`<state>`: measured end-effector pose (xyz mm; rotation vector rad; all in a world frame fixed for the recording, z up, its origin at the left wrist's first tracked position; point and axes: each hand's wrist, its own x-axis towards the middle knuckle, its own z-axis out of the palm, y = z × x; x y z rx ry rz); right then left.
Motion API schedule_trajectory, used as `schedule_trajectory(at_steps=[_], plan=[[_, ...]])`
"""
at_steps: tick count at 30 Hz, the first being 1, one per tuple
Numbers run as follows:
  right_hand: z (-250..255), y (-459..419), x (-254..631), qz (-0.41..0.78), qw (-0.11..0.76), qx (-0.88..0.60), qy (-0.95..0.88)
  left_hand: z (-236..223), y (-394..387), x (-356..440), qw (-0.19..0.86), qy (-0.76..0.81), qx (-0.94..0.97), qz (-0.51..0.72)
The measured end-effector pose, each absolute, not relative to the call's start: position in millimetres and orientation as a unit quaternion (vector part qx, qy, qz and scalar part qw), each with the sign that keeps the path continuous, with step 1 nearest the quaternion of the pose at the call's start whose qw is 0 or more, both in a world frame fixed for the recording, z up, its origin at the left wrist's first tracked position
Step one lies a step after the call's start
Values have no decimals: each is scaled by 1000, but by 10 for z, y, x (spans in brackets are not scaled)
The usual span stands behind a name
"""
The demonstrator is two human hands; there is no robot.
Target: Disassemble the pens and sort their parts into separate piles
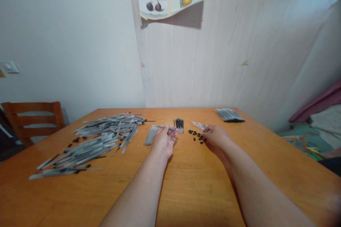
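The neat tube row (229,115) right of centre looks done, the jumbled tube heap (106,131) at left pending, the left hand (163,142) pinching a slim tube (173,128), the right hand (217,136) with its grip unclear.

The left hand (163,141) pinches a thin stick (173,128). Just left of its fingers lie clear tubes (149,136); beyond its fingertips, black sticks (179,124). Small black caps (195,134) sit just left of the right hand's (216,136) fingertips, white sticks (197,125) just behind them. Well left of all fingers, a loose pile (92,145) spreads over the table (183,191).
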<state>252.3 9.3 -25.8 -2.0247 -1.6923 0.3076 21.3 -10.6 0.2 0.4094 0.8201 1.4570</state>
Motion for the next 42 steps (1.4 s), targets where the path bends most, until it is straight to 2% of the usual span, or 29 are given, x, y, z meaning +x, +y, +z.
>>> schedule_trajectory(at_steps=[10, 13, 20, 28, 35, 42], plan=[[-156, 42, 2419, 111, 313, -716, -615, -36, -99, 222, 656, 356, 187, 639], [-165, 50, 2469, 94, 298, -743, -592, -39, -96, 221, 652, 358, 190, 640], [-255, 106, 2649, 97, 202, -784, -579, -22, -114, 221, 655, 358, 193, 637], [-314, 118, 2618, 129, 232, -768, -583, -18, -121, 224, 647, 362, 203, 639], [-200, 116, 2662, 98, 194, -797, -564, -33, -114, 225, 640, 371, 210, 639], [-179, 128, 2666, 84, 203, -794, -566, -29, -123, 222, 640, 369, 218, 638]])
